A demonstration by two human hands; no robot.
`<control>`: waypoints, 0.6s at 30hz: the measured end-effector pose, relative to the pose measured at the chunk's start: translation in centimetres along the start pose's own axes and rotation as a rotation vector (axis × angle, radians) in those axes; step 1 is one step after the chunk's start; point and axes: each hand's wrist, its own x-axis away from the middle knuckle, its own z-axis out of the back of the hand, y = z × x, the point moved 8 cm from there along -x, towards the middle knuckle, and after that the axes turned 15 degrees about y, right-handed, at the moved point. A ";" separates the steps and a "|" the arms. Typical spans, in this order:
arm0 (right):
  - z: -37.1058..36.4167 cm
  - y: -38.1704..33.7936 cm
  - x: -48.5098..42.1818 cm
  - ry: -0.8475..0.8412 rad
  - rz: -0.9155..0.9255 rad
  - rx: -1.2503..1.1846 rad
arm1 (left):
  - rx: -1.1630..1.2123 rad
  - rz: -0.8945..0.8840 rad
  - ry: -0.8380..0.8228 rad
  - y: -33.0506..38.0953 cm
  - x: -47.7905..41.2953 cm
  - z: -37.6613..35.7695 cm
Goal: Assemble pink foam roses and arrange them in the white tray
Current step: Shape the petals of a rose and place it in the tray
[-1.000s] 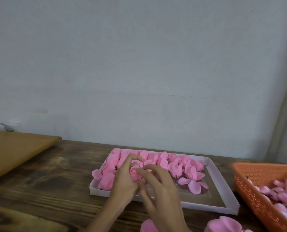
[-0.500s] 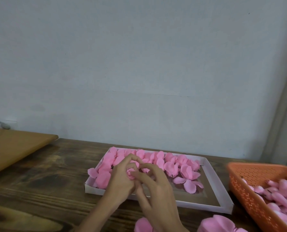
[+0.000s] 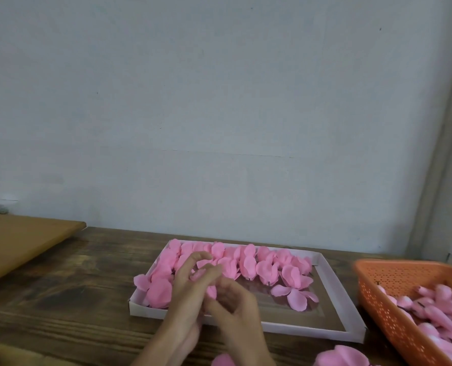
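Note:
A white tray [image 3: 333, 286] lies on the dark wooden table, its far side lined with pink foam roses [image 3: 248, 262]. Loose petals [image 3: 296, 295] lie in its middle. Over the tray's near left part my left hand [image 3: 186, 291] and my right hand [image 3: 235, 310] meet around a small pink rose piece [image 3: 212, 290]. Fingers of both hands curl around it, and most of it is hidden by them.
An orange perforated basket [image 3: 378, 294] at the right holds several pink rose buds [image 3: 436, 307]. Loose pink petals [image 3: 341, 356] lie at the near table edge. A light wooden board [image 3: 21, 241] sits at the far left. A grey wall stands behind.
Both hands have dropped slightly toward me with the rose piece, and the fingers have closed more around it. The view has shifted a little.

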 end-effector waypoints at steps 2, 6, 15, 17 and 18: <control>-0.6 0.9 0.1 -0.080 -0.298 -0.256 | 0.007 0.021 -0.079 0.2 0.4 -0.6; -1.2 1.6 0.9 -0.184 -0.594 -0.421 | 0.006 0.037 -0.166 0.2 0.6 -1.1; -1.4 0.4 0.3 -0.167 0.023 0.038 | 0.074 0.070 -0.046 0.1 -0.2 0.2; -1.3 0.8 0.2 -0.125 -0.027 0.054 | 0.052 0.083 -0.081 0.0 -0.1 -0.1; -1.2 1.5 0.1 -0.102 -0.137 0.004 | 0.033 0.086 -0.094 -0.1 -0.1 -0.2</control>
